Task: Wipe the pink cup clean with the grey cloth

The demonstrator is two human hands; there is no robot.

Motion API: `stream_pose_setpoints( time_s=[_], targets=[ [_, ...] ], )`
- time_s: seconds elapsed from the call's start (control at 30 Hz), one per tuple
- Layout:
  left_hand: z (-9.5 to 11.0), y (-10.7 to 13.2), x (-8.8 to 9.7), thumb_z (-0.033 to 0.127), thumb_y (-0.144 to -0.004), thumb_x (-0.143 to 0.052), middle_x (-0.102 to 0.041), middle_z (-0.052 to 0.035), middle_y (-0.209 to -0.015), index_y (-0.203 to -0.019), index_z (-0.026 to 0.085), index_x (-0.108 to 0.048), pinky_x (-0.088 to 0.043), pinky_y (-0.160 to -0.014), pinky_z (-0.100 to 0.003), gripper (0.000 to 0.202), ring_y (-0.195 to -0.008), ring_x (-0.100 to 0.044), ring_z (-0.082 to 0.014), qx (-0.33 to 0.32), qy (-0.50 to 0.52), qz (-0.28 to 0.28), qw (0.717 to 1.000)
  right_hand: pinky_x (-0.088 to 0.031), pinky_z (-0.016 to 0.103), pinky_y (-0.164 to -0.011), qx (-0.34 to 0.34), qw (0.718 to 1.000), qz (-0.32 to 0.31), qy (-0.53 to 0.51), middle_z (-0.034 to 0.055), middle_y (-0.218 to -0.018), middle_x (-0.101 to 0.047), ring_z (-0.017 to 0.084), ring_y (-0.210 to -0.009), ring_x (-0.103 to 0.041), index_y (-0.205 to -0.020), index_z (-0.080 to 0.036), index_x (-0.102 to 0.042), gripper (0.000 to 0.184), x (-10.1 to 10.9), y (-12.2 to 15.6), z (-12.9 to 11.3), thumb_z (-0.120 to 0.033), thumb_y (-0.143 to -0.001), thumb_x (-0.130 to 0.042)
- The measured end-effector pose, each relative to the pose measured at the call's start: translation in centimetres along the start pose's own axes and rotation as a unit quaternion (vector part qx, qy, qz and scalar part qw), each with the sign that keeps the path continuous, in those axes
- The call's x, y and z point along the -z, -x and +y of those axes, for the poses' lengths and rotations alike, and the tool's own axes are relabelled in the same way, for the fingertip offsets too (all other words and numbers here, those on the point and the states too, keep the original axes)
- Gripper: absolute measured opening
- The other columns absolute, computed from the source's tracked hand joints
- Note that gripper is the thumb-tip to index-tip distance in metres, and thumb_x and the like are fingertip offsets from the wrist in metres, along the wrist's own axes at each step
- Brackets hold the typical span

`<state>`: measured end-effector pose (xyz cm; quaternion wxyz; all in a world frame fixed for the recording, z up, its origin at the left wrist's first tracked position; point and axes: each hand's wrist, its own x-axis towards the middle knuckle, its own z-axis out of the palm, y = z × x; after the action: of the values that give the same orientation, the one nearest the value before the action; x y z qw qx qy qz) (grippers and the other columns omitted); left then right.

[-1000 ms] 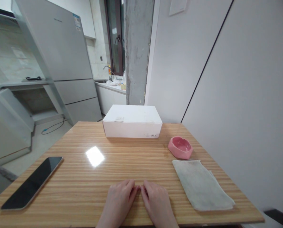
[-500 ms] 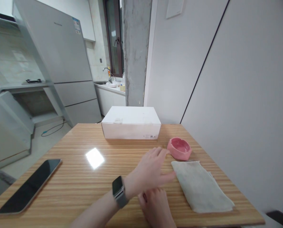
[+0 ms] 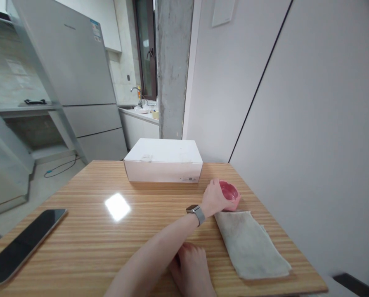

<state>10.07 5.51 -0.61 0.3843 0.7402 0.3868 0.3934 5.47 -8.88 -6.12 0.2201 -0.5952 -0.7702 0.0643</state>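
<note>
My left hand [image 3: 216, 197] reaches across to the pink ashtray [image 3: 230, 190], its fingers and thumb closed around the ashtray's left side and near rim. The ashtray sits upright at the right of the table, just beyond a folded pale grey-green cloth [image 3: 251, 245]. A watch with a grey band [image 3: 197, 213] is on my left wrist. Beneath my left forearm, my right hand [image 3: 191, 264] rests on the table near its front edge, with the fingers curled in and no object showing in it. The forearm partly covers the right hand.
A white closed box [image 3: 164, 171] stands at the table's far edge. At the left lies a black-screened phone [image 3: 25, 245] on the wood-grain table [image 3: 88, 231]. A pale wall [image 3: 311, 144] runs along the right side. A fridge [image 3: 63, 62] and sink counter stand beyond.
My left hand has moved forward and right from above the table and taken hold of the ashtray. My right hand stays curled on the table. The view has shifted slightly right.
</note>
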Motion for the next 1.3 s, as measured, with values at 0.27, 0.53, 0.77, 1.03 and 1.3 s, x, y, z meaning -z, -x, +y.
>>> stream_pose_setpoints(
  time_s=[0.27,0.53,0.77,1.03,1.3],
  targets=[
    [-1.1,5.3,9.4,0.028,-0.053,-0.082,-0.06,-0.0083,-0.113,-0.122,0.021,-0.036,-0.047,-0.089,-0.035,0.083,-0.101,-0.06,-0.02,-0.031,0.091,0.107,0.99,-0.025,0.026,-0.052,0.009,0.999,0.02,0.027,0.0002,-0.064,-0.067,0.015,-0.057,-0.061,-0.068,-0.02,-0.058,0.014,-0.6,0.1,0.3,-0.008,-0.073,-0.055],
    [-6.0,12.3,22.9,0.037,-0.05,-0.081,-0.055,-0.0059,-0.111,-0.116,0.022,-0.039,-0.053,-0.082,-0.041,0.08,-0.098,-0.061,-0.0234,0.072,-0.067,0.341,0.935,-0.023,0.027,-0.054,0.018,0.999,0.043,0.011,-0.0021,-0.06,-0.062,0.013,-0.055,-0.057,-0.063,-0.021,-0.053,0.02,-0.3,0.0,0.0,-0.008,-0.077,-0.049],
    [-10.2,14.4,26.9,0.046,-0.05,-0.079,-0.056,-0.0047,-0.106,-0.113,0.021,-0.041,-0.053,-0.082,-0.04,0.078,-0.097,-0.061,-0.0236,0.128,-0.176,0.417,0.882,-0.024,0.026,-0.055,0.022,0.999,0.039,0.003,-0.0019,-0.061,-0.061,0.013,-0.057,-0.056,-0.063,-0.021,-0.052,0.021,0.0,0.0,-0.1,-0.007,-0.078,-0.048],
    [-10.5,14.3,27.0,0.047,-0.052,-0.077,-0.056,-0.0044,-0.106,-0.111,0.022,-0.04,-0.051,-0.083,-0.043,0.074,-0.096,-0.061,-0.0243,0.158,-0.167,0.408,0.884,-0.027,0.026,-0.057,0.029,0.997,0.072,-0.013,-0.0018,-0.063,-0.059,0.014,-0.059,-0.055,-0.065,-0.021,-0.05,0.024,-0.6,0.5,0.1,-0.012,-0.086,-0.043],
    [-11.1,14.2,27.2,0.048,-0.05,-0.079,-0.056,-0.0035,-0.105,-0.109,0.022,-0.04,-0.052,-0.081,-0.041,0.075,-0.094,-0.061,-0.0241,0.16,-0.171,0.395,0.888,-0.04,0.032,-0.074,-0.032,0.963,0.254,0.083,0.0043,-0.076,-0.06,0.02,-0.075,-0.056,-0.08,-0.02,-0.055,0.027,3.0,2.2,4.3,-0.037,-0.094,-0.038]
  ],
)
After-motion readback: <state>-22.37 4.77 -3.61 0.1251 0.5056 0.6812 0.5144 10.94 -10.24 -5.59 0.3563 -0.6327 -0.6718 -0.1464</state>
